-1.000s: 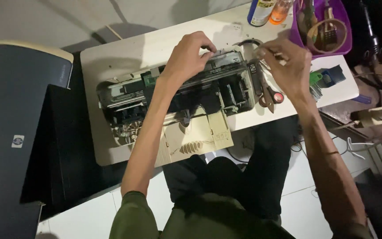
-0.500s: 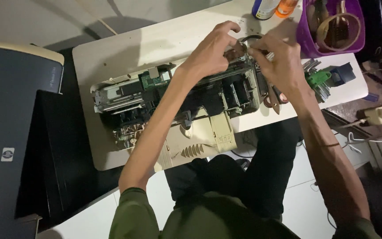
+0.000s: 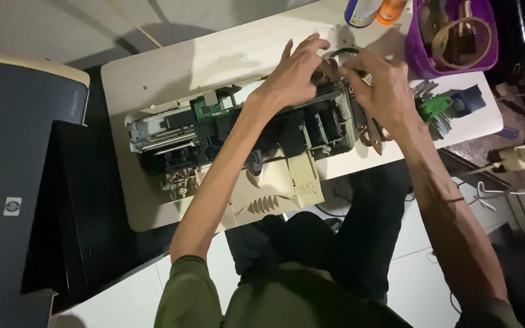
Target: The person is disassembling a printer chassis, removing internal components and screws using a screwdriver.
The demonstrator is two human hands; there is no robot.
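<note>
One low white rectangular table (image 3: 153, 79) is carrying one opened-up grey and black printer mechanism (image 3: 226, 130), lying across its middle. I am resting my left hand (image 3: 296, 76), fingers spread loose, on its right end. My right hand (image 3: 384, 91) is pinching a small part I cannot make out, beside one purple plastic basket (image 3: 423, 58).

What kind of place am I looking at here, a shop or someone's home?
Probably a small home repair corner, not a proper shop: an opened printer on a low white table over tiled floor, a purple tool basket, and a second printer set aside.
</note>
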